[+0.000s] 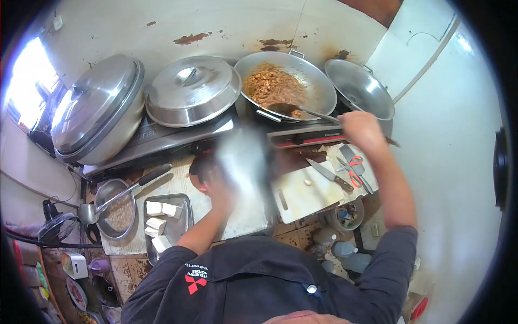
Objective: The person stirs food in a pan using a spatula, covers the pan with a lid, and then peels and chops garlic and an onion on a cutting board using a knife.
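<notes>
In the head view my right hand (362,129) is closed around the long handle of a cooking spatula (315,113). Its dark blade rests in a wide wok (319,86), against chopped brown food (274,85) in reddish-brown sauce. My left hand (217,186), partly smeared by motion, is at the left side of a shiny silvery-white thing (245,156) and appears to grip it. That thing is too blurred to name and stands above the worktop, in front of the stove. A brown rounded surface (199,168) shows partly behind my left hand.
A white cutting board (307,191) bears a knife (330,175); orange-handled scissors (354,168) lie beside it. White blocks sit in a metal tray (185,210). A ladle (127,191) lies across a bowl (116,224). A lidded pot (194,89), a large roaster (97,108) and another pan (364,89) line the stove.
</notes>
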A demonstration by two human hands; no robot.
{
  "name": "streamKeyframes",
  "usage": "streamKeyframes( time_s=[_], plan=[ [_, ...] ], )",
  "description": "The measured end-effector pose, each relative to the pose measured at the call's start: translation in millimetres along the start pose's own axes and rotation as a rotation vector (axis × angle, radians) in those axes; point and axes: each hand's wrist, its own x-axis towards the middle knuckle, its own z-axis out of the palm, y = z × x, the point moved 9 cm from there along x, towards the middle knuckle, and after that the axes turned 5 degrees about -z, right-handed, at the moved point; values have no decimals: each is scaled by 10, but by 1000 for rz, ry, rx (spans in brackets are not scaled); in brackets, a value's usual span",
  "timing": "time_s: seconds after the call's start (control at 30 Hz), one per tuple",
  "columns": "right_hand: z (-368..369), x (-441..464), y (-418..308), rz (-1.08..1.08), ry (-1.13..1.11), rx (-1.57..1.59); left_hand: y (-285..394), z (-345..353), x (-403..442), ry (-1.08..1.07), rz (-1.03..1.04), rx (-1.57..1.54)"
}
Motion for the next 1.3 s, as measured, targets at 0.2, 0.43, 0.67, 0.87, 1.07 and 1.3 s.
streamKeyframes(
  time_s=[0.2, 0.43, 0.67, 0.87, 1.07, 1.3],
  plan=[
    [572, 518, 71, 163, 108, -11, -42, 60, -10, 18, 11, 12],
    [-61, 402, 465, 113, 444, 4, 5, -1, -38, 31, 39, 45],
    [590, 1724, 0, -63, 538, 37, 104, -124, -2, -25, -63, 24],
    [842, 1313, 310, -383, 565, 24, 147, -150, 26, 2, -155, 19],
    [549, 1516, 1293, -255, 419, 64, 72, 4, 43, -83, -151, 94],
    [1130, 2251, 757, -309, 370, 280, 8, 70, 48, -120, -161, 135]
  ],
)
